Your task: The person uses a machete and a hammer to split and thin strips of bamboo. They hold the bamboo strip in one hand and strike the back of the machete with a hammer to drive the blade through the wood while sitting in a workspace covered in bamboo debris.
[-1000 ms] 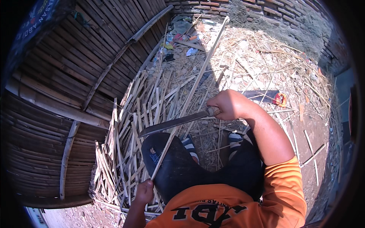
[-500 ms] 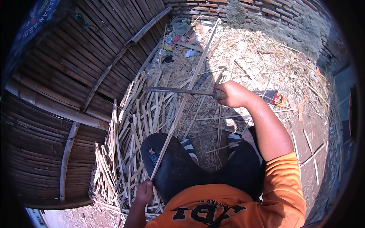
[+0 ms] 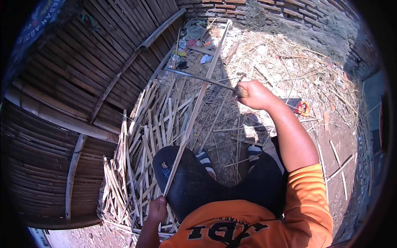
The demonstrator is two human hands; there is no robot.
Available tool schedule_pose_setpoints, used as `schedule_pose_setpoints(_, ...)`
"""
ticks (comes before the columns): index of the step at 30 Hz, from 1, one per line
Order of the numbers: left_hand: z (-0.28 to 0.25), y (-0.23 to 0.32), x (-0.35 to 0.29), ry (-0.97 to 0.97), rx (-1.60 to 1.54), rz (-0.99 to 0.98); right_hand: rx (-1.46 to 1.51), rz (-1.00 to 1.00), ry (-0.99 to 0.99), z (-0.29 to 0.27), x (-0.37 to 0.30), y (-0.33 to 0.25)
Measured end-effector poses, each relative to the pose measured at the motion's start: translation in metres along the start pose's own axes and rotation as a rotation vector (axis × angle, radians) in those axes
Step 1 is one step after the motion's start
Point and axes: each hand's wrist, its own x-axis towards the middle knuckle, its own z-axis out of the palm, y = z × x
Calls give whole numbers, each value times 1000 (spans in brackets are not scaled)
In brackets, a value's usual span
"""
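A long bamboo strip [image 3: 192,117] slants from beside my left thigh up toward the brick wall. Its near end is gripped in my left hand [image 3: 157,209], fingers closed round it. My right hand [image 3: 254,94] is wrapped round the wooden handle of a long-bladed machete [image 3: 202,78]. The blade points left and crosses the strip in its upper half; whether it cuts in or only rests against the strip, I cannot tell. The strip passes over my left knee [image 3: 175,165].
Many split bamboo strips [image 3: 136,165] are heaped at my left against a woven bamboo wall [image 3: 53,124]. Shavings [image 3: 289,62] and scraps cover the ground ahead, up to a brick wall [image 3: 289,12]. A red-and-yellow packet [image 3: 303,108] lies right of my right forearm.
The machete and my right hand have moved slightly up and away, and the blade has tilted so its tip sits farther forward. The strip's far end has shifted a little left.
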Motion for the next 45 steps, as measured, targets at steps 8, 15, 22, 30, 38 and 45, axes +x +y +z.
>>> schedule_pose_setpoints(8,-1,0,-2,29,83,80,-331,-408,-263,32,-23,-66)
schedule_pose_setpoints(15,-2,12,-1,21,38,-11,33,52,-35,9,7,16)
schedule_pose_setpoints(22,6,-5,-3,87,70,72,-206,-216,-151,26,-8,-36)
schedule_pose_setpoints(30,5,0,-13,87,57,-22,-170,-65,-22,27,3,-26)
schedule_pose_setpoints(38,0,-21,-16,150,177,66,82,195,177,15,21,54)
schedule_pose_setpoints(45,2,-25,-27,117,89,69,-318,-155,57,12,-13,-39)
